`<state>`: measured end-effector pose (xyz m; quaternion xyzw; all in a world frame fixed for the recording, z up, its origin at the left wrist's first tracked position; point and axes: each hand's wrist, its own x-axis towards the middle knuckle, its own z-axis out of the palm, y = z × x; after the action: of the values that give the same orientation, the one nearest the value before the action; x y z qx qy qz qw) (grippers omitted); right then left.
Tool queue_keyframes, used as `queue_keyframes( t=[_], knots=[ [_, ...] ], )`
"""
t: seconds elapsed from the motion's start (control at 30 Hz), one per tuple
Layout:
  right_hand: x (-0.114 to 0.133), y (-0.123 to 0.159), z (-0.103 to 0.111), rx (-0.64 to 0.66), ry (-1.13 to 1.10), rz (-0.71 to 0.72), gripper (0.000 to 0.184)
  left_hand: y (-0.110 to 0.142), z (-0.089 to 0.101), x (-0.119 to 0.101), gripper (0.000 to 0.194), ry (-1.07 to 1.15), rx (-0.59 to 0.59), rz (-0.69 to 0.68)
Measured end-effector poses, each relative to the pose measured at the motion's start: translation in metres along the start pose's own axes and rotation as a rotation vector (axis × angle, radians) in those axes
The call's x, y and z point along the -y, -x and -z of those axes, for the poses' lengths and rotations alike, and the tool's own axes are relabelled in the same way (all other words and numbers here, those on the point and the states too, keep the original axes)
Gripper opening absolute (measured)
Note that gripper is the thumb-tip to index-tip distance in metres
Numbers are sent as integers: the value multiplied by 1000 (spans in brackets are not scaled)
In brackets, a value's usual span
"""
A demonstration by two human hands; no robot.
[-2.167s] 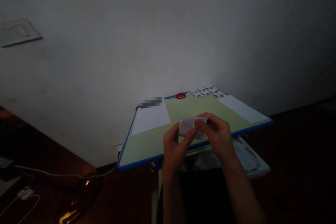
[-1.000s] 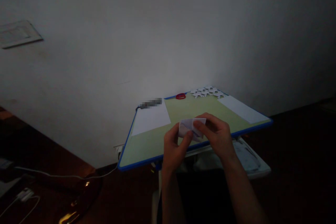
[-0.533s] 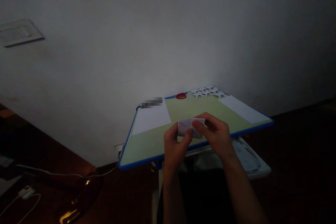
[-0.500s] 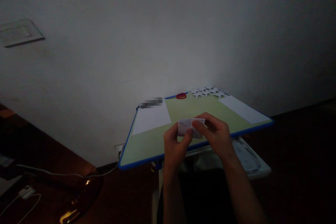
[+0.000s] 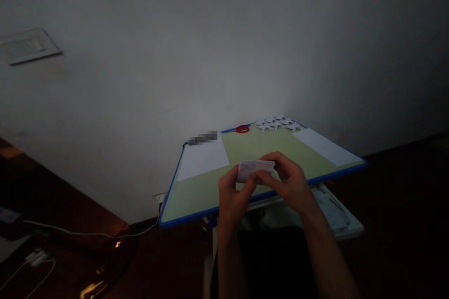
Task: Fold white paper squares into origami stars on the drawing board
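Note:
A small folded piece of white paper (image 5: 248, 167) is held up above the near edge of the green table (image 5: 259, 147). My left hand (image 5: 234, 194) pinches its left side, thumb in front and fingers behind. At the right side, my right hand (image 5: 288, 180) grips it too, its thumb pressed on the front face near the middle and its fingers behind the upper edge. The two thumbs lie close together. Part of the paper's lower right is hidden by the right thumb.
On the table lie white sheets (image 5: 203, 159) at left, another white paper stack (image 5: 324, 146) at right, red-handled scissors (image 5: 242, 129) and several folded paper pieces (image 5: 278, 123) at the back. A wall rises behind; a drawer (image 5: 336, 215) juts below. A white cable (image 5: 80, 232) runs at left.
My right thumb has slid down toward the left thumb, and the paper's right half now shows a flat face with layered edges. The left hand stays nearly still.

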<state>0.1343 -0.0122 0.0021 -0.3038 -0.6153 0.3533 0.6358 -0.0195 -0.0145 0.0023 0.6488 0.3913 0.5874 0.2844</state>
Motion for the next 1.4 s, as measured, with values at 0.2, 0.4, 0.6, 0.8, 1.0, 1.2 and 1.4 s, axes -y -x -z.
queue_keyframes(
  t=[0.2, 0.4, 0.6, 0.8, 1.0, 1.2, 1.4],
  knots=[
    [0, -3, -5, 40, -176, -114, 25, 0, -3, 1, 19, -4, -13, 0],
    [-6, -3, -6, -8, -240, -187, 25, 1, -4, -3, 20, -40, -3, -11],
    [-6, -5, -11, -43, -253, -196, 20, 0, -4, -8, 21, -128, -17, -15],
    [-3, -6, -13, -56, -193, -169, 14, 1, -4, -11, 20, -170, -22, -41],
    [-6, -5, -12, -46, -182, -143, 10, 2, -5, -10, 23, -198, -29, -39],
    [-6, -4, -13, -63, -165, -134, 13, 2, -7, -11, 22, -181, -18, -27],
    [-1, -4, -13, -107, -116, -96, 16, 3, -8, -12, 19, -153, -11, -14]
  ],
)
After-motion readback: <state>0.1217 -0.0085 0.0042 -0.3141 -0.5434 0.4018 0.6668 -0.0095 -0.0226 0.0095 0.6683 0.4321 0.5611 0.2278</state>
